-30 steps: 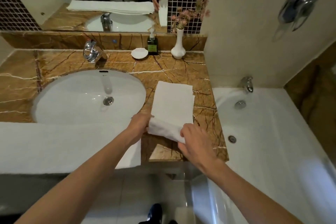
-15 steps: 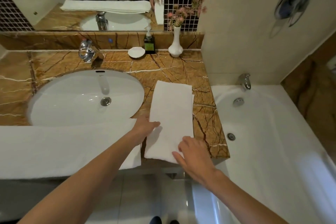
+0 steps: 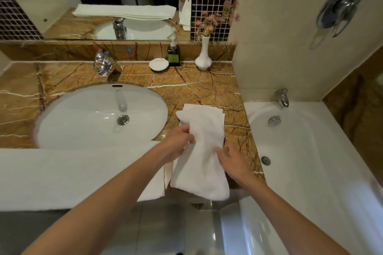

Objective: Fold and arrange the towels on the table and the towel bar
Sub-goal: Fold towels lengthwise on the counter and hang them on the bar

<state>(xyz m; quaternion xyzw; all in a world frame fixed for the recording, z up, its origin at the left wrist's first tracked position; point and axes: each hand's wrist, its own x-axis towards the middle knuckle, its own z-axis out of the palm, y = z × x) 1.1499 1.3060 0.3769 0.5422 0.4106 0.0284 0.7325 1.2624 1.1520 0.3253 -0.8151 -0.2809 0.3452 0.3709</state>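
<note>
The small white towel (image 3: 200,151) lies lengthwise on the brown marble tabletop (image 3: 207,89), in the strip between the oval sink (image 3: 99,116) and the bathtub (image 3: 310,161). Its far end is rumpled and bunched on the stone, while its near end hangs past the front edge of the tabletop.

The left hand (image 3: 178,144) has its grip closed on the towel's left edge about midway along — fingers curled into the cloth, pinching a fold of it. The right hand (image 3: 233,161) rests on the towel's right side with fingers spread and fairly flat; its grip is loose, pressing rather than clasping, and whether any cloth is caught under the fingers I cannot tell.

To the left, a much larger white towel (image 3: 72,174) is laid flat along the front of the tabletop — its right end sits just beside the small one.

At the back wall stand a white soap dish (image 3: 159,64), a dark pump bottle (image 3: 173,56) and a white vase (image 3: 203,56) with pink flowers.
</note>
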